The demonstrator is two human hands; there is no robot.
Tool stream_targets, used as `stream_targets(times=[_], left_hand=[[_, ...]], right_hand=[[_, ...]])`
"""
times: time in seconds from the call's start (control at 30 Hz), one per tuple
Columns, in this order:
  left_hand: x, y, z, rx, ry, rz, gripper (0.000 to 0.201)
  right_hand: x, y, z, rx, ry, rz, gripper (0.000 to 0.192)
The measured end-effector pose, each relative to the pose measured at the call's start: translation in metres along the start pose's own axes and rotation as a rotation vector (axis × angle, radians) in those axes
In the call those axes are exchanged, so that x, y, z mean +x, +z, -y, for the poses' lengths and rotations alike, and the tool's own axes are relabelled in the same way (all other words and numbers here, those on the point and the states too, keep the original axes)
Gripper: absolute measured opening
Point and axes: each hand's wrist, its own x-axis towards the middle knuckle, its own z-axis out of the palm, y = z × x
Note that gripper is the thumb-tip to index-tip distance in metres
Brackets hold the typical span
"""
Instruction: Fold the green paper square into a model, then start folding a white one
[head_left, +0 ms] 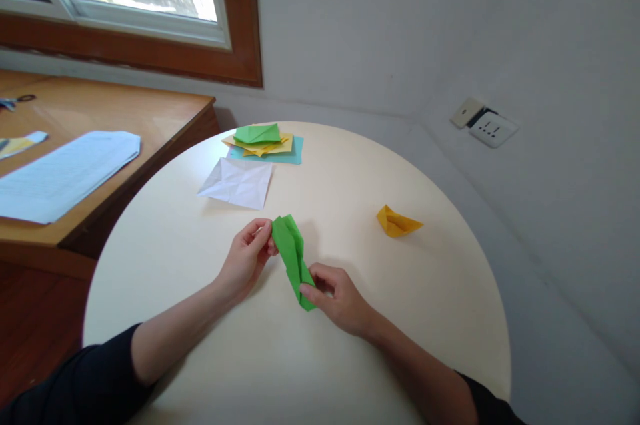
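Observation:
Between my two hands is a folded sheet of green paper (291, 255), long and narrow, with creases running along its length. My left hand (249, 251) pinches its upper left end between thumb and fingers. At the lower right end, my right hand (336, 295) grips the paper, thumb on top and fingers behind. Off to the right on the white table lies a folded yellow paper boat (397, 221). A creased white sheet of paper (239, 183) rests beyond my left hand.
A pile of coloured papers (265, 143), green, yellow and blue, lies at the far side of the round white table (350, 165). On the left, a wooden desk (165, 108) holds a stack of printed sheets (70, 171). A wall socket (493, 129) is at right.

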Motion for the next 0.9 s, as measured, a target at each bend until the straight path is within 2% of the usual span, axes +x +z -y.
stream_targets(times=[0.17, 0.4, 0.63, 0.9], left_hand=[[0.005, -0.004, -0.003, -0.068, 0.013, 0.000, 0.020], [0.005, -0.002, -0.004, -0.097, -0.041, -0.030, 0.017], [0.003, -0.001, -0.005, -0.042, -0.129, -0.076, 0.016], [0.003, -0.001, -0.003, -0.048, -0.177, -0.081, 0.014]], right_hand=[[0.004, -0.007, -0.002, -0.111, -0.093, -0.185, 0.012], [0.005, -0.021, -0.007, -0.438, -0.287, -0.444, 0.005], [0.006, -0.025, -0.008, -0.551, -0.456, -0.535, 0.010], [0.005, -0.024, -0.008, -0.606, -0.435, -0.637, 0.013]])
